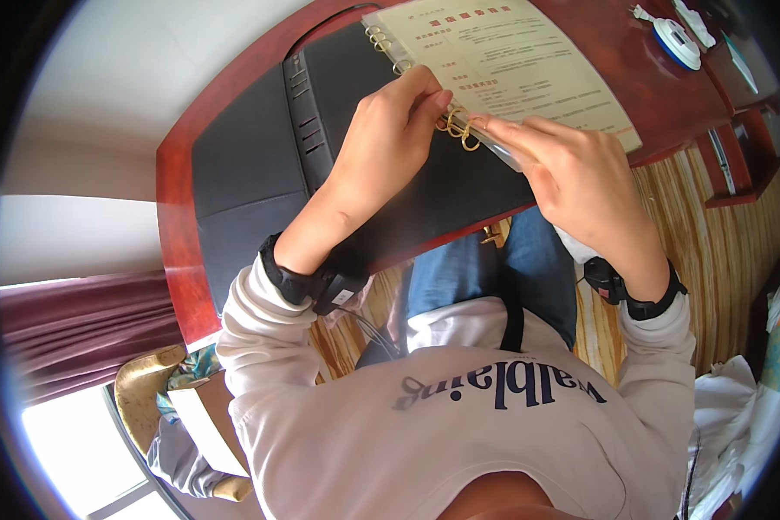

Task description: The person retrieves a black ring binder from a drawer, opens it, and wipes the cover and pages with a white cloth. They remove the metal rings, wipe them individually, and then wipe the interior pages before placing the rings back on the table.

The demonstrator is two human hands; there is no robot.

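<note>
A printed sheet in a clear plastic sleeve (526, 58) lies over the right part of an open black leather ring binder (247, 130). Gold binder rings (458, 127) run along the sleeve's left edge. My left hand (396, 123) pinches at the rings and the sleeve's edge with thumb and index finger. Just right of the lower rings, my right hand (559, 156) holds the lower corner of the clear sleeve, fingers laid along its edge. The fingertips partly hide how the sleeve sits on the rings there. Both wrists wear black straps with small devices.
The binder lies on a reddish-brown wooden desk (663, 110). A white round device (676, 44) with a blue rim and a white plug-like item stand at the far right. An open drawer-like shelf (744, 162) is at the right. A cardboard box (211, 422) sits on a chair at lower left.
</note>
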